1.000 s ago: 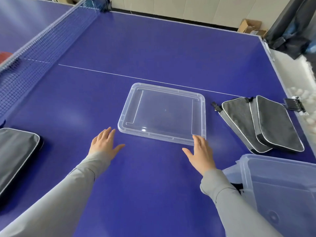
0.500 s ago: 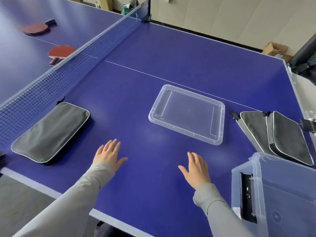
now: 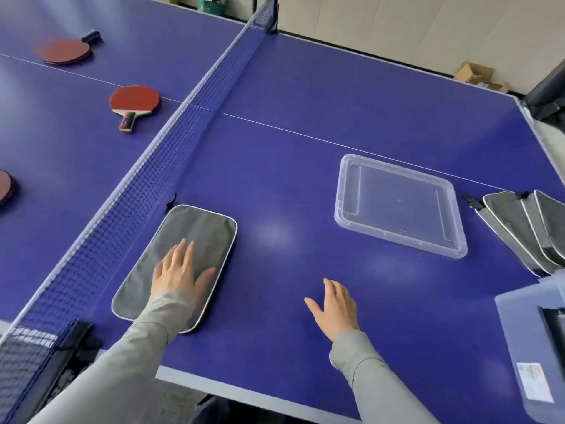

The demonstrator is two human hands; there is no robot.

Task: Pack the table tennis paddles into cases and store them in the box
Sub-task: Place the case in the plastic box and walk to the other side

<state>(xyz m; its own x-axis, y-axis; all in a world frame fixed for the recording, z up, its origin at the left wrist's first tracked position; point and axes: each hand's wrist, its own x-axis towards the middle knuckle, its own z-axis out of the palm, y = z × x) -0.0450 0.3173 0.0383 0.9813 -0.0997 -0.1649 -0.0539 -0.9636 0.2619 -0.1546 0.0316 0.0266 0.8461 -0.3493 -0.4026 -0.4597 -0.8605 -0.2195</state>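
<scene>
A flat grey paddle case [image 3: 195,237] lies on the blue table beside the net. My left hand [image 3: 177,275] rests flat on its near half, fingers straight. My right hand [image 3: 336,307] hovers open over bare table to the right, holding nothing. Beyond the net lie red paddles: one [image 3: 134,102] with its handle toward me, another [image 3: 65,50] farther back, and part of a third [image 3: 4,186] at the left edge. The clear lid [image 3: 397,203] lies on the table. Two more grey cases [image 3: 526,228] overlap at the right. The clear storage box [image 3: 532,341] stands at the right edge.
The net [image 3: 171,142] runs diagonally from the far post to the near left corner, separating the paddles from my side. The table's near edge [image 3: 244,390] is just below my forearms. Cardboard boxes [image 3: 477,76] sit on the floor by the far wall.
The view has swung left, bringing the paddles beyond the net into sight. My left hand moved left and now rests on the grey case by the net. My right hand stays open.
</scene>
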